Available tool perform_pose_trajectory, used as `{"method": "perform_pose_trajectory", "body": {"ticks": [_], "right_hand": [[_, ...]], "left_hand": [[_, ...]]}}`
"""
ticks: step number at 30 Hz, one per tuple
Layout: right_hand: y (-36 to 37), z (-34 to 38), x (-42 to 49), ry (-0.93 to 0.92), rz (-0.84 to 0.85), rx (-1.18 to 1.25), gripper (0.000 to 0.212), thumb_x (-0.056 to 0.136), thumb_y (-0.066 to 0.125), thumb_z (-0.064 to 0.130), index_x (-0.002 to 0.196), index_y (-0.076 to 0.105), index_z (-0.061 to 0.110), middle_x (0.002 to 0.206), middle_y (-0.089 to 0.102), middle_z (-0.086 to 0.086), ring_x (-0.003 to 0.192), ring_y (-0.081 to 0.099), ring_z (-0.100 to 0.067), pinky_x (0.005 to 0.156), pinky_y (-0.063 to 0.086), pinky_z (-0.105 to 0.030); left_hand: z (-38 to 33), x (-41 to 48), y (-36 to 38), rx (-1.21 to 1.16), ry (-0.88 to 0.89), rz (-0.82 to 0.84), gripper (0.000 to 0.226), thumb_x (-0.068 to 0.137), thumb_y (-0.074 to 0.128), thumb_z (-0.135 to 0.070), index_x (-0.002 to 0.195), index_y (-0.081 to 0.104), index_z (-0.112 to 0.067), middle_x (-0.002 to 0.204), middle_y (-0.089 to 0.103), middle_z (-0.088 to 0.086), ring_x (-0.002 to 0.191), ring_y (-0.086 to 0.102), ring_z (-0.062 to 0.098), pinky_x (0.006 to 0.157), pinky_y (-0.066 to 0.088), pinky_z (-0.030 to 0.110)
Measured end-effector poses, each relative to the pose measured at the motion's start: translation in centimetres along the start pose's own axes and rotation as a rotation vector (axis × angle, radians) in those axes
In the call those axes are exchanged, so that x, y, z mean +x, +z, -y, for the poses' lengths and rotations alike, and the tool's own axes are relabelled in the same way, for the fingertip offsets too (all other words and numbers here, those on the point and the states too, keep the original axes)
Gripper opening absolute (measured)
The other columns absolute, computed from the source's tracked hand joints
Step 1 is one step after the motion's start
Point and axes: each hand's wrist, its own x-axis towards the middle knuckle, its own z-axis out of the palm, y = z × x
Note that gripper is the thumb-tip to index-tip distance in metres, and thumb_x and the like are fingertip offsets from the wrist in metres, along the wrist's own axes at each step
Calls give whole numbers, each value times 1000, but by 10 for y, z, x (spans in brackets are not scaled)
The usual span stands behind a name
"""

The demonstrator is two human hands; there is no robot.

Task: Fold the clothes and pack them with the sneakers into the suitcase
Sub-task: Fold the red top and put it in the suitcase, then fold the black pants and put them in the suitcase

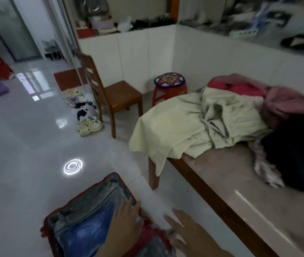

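The open red-trimmed suitcase (95,197) lies on the floor at 7 o'clock. Both hands are flat with straight fingers and grip nothing. The left hand (127,217) rests on the suitcase's edge at 6 o'clock, and the right hand (182,232) spreads just beside it. On the table (240,191) at 3 o'clock lie unfolded clothes (a pale yellow garment (193,125), a pink garment (281,102) and a dark garment (295,154)).

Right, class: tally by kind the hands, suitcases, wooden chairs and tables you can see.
Hands: 2 (left hand, right hand)
Suitcase: 1
Wooden chair: 1
Table: 1
Total: 5
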Motion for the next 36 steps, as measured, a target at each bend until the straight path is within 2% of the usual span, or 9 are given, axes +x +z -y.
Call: {"method": "perform_pose_trajectory", "body": {"ticks": [2,4,5,9,13,18,26,31,36], "right_hand": [[-53,0,-27,-1,-213,-4,62,82,7,76,139,-9,59,154,0,16,141,7,-4,113,25,-30],[-104,1,-54,67,-281,60,59,82,8,75,136,-9,59,155,1,13,142,7,-5,114,22,-28],[-120,-4,-66,116,-275,67,62,83,9,75,140,-6,54,156,6,10,143,11,-8,114,22,-26],[-165,-41,-123,280,-325,56,77,73,2,77,143,-8,49,158,-1,11,144,8,-10,113,21,-26],[-194,-103,-162,413,-370,-9,67,94,37,56,145,-4,46,158,-4,7,145,8,-17,113,20,-29],[-240,-190,-159,569,-502,-71,74,90,47,57,143,-4,49,159,5,1,144,16,-23,110,32,-36],[-278,-297,-123,740,-775,524,76,85,65,40,147,27,17,147,30,-13,133,38,-29,108,33,-38],[-264,-328,-132,816,-888,501,63,81,72,25,137,44,11,134,44,-14,123,46,-30,100,39,-37],[-269,-364,-147,960,-1013,553,60,76,76,13,129,51,1,124,53,-24,120,45,-39,101,36,-42]], "left_hand": [[-36,3,-52,-90,84,-54,73,81,28,-53,147,25,-22,149,37,11,135,38,33,103,40,45],[-75,7,-91,-169,212,-120,69,93,32,-50,151,10,-20,157,15,5,144,16,25,114,23,37],[-92,9,-103,-236,245,-142,69,95,39,-45,152,8,-19,157,14,4,143,15,23,114,22,35],[-158,18,-138,-362,376,-199,69,93,50,-41,150,17,-19,150,28,0,138,27,18,112,28,31],[-217,28,-143,-399,483,-179,73,93,52,-40,150,11,-20,152,21,-3,141,19,13,113,18,24],[-266,75,-144,-348,484,-178,80,90,55,-44,150,10,-18,156,16,1,143,17,13,116,17,26],[-401,159,-145,-475,400,-98,68,91,58,-36,146,26,-13,146,36,-1,136,33,13,107,26,19],[-473,197,-139,-616,415,-21,63,86,64,-41,140,37,-24,132,45,-12,126,44,8,108,34,26],[-495,212,-132,-480,358,-28,50,90,60,-32,136,46,-20,132,53,-7,119,51,11,103,40,27]]}}
